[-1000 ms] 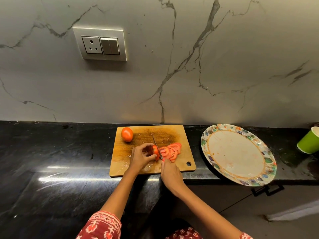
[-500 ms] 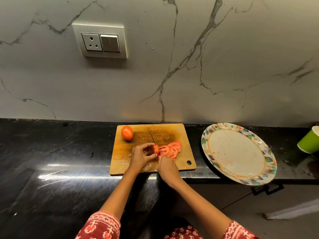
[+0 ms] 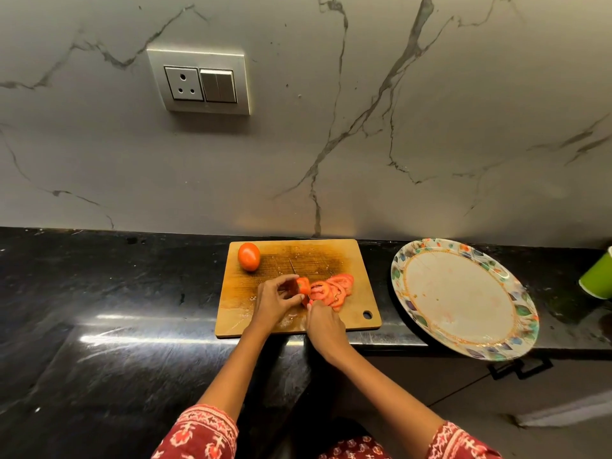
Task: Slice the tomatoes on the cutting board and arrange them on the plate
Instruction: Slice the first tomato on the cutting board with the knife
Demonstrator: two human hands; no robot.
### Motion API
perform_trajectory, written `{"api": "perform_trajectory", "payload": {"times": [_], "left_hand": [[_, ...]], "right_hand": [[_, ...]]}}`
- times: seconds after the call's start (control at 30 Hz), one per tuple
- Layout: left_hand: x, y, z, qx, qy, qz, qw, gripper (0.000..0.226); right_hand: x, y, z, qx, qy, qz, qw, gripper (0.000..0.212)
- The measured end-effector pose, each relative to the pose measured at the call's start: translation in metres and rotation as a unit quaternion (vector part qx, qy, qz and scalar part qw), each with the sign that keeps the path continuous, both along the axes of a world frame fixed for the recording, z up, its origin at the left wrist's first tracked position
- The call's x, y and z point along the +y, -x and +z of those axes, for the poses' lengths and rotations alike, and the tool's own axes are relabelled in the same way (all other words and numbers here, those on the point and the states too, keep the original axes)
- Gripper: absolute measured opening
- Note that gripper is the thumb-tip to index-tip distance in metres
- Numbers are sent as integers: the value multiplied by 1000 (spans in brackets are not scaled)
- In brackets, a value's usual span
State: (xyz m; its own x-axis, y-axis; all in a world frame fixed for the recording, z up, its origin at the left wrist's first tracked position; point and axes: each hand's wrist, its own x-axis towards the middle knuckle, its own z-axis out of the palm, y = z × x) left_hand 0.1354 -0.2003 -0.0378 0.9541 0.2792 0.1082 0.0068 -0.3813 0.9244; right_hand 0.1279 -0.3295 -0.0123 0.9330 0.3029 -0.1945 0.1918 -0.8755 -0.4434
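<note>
While the tomato end piece (image 3: pixel 302 286) is pinched by the left hand (image 3: pixel 276 301) on the cutting board (image 3: pixel 356 260), it is cut with a knife (image 3: pixel 292 267) gripped by the right hand (image 3: pixel 323 321).

The knife handle is hidden in the curled fingers, and the blade is hard to make out. Cut slices (image 3: pixel 334 289) lie just beside it; a whole tomato (image 3: pixel 249 256) sits at the board's far left corner. The plate (image 3: pixel 405 260) overhangs the counter edge. A green cup (image 3: pixel 598 282) is cut off at the right. No writing can be read.

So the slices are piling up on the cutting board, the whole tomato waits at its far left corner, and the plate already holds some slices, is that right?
Not quite: in the head view the plate holds no slices yet. The slices do pile up on the cutting board, and the whole tomato does wait at its far left corner.
</note>
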Motion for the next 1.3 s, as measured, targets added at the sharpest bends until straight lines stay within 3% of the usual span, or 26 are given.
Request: {"api": "perform_trajectory", "payload": {"times": [0.2, 0.37, 0.57, 0.7, 0.87, 1.0, 1.13, 1.23, 1.3], "left_hand": [[5, -2, -3, -1, -5, 2, 1000, 44], [-3, -1, -2, -2, -5, -10, 1000, 43], [5, 3, -3, 7, 54, 30, 998, 39], [-2, 2, -1, 12, 44, 27, 999, 37], [-11, 3, -9, 13, 18, 8, 1000, 49], [-15, 5, -9, -4, 54, 50, 997, 47], [-6, 4, -12, -1, 95, 68, 993, 46], [-4, 0, -11, 18, 102, 45, 994, 47], [-4, -2, -8, 18, 77, 29, 996, 47]], "right_hand": [[-13, 10, -13, -12, 59, 20, 998, 32], [-4, 3, -6, -1, 55, 17, 998, 36], [-24, 16, -17, 1, 87, 36, 996, 34], [-22, 20, -21, -7, 120, 38, 992, 31], [-19, 21, -23, -18, 121, 33, 992, 30], [-26, 24, -23, -9, 104, 24, 994, 32], [-45, 36, -27, -123, 121, 17, 985, 24], [-42, 38, -25, -51, 117, 27, 992, 26], [-31, 32, -20, -77, 105, 27, 991, 23]]}}
